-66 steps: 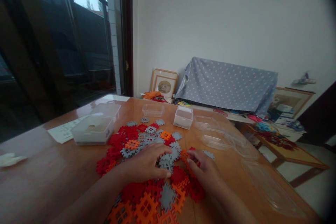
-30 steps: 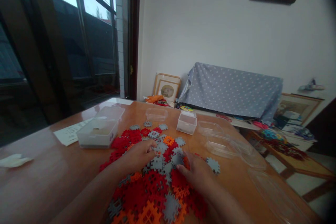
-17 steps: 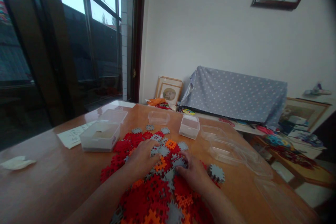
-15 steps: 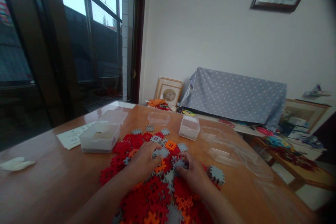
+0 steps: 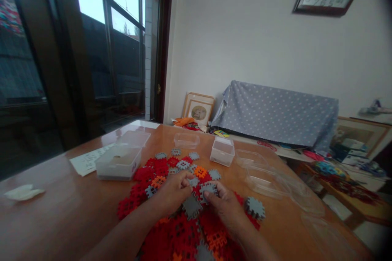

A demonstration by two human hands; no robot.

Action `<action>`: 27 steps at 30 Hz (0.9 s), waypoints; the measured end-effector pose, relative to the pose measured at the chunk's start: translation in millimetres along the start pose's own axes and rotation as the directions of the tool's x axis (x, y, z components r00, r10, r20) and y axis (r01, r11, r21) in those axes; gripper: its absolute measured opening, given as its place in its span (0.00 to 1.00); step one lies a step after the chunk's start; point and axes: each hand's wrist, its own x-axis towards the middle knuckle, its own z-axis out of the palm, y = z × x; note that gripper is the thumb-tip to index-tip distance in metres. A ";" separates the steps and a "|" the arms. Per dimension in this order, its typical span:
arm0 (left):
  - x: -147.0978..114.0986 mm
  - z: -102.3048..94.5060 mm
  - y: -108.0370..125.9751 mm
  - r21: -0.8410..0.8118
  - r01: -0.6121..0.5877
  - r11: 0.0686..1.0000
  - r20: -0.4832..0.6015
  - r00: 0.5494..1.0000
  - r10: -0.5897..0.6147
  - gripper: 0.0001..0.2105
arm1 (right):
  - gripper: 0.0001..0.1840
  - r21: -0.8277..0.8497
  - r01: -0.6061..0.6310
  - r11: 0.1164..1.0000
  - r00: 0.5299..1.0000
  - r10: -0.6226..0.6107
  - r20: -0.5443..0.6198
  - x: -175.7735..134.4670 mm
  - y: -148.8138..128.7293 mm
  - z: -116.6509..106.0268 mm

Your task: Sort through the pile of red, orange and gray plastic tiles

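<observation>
A spread of flat interlocking plastic tiles (image 5: 159,169), red, orange and grey, covers the middle of the wooden table (image 5: 61,208). My left hand (image 5: 174,191) rests on the pile with its fingers curled around a small grey tile (image 5: 192,181). My right hand (image 5: 225,206) pinches another grey tile (image 5: 208,188) between thumb and fingers, just right of the left hand. A larger grey tile (image 5: 192,206) lies between the two hands. A stack of grey tiles (image 5: 255,207) sits on the table right of my right hand.
A lidded translucent box (image 5: 119,162) and a paper sheet (image 5: 87,159) lie at the left. Small clear boxes (image 5: 222,151) and open clear trays (image 5: 263,181) stand behind and right of the pile. A crumpled tissue (image 5: 23,192) lies far left. A dotted cloth-covered object (image 5: 275,110) stands by the wall.
Both hands slid forward over the pile, then drew together. Each has closed its fingers on a grey tile. The camera tilted up slightly.
</observation>
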 end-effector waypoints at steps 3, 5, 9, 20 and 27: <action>1.0 -5.4 2.0 -0.003 0.081 0.997 -0.012 0.997 -0.081 0.13 | 0.17 -0.040 0.000 0.999 1.000 0.001 0.004 -1.2 0.4 -0.6; 0.4 -9.9 5.6 -0.026 0.106 0.994 -0.033 0.994 -0.107 0.13 | 0.16 -0.055 -0.016 0.998 1.000 0.017 0.009 -1.8 0.4 -2.2; 0.2 -18.3 12.0 -0.103 0.114 0.988 -0.082 0.989 -0.123 0.12 | 0.17 -0.193 -0.023 0.981 1.000 0.021 -0.013 -2.1 -2.8 -6.9; -1.6 -21.7 20.9 -0.198 0.132 0.971 -0.114 0.981 -0.156 0.14 | 0.25 -0.470 0.056 0.881 0.986 -0.121 -0.110 -4.8 -3.8 -19.6; 0.6 -23.7 12.3 -0.166 0.091 0.982 -0.148 0.982 -0.116 0.15 | 0.27 -0.646 0.274 0.713 0.955 -0.281 0.095 -8.7 3.6 -11.6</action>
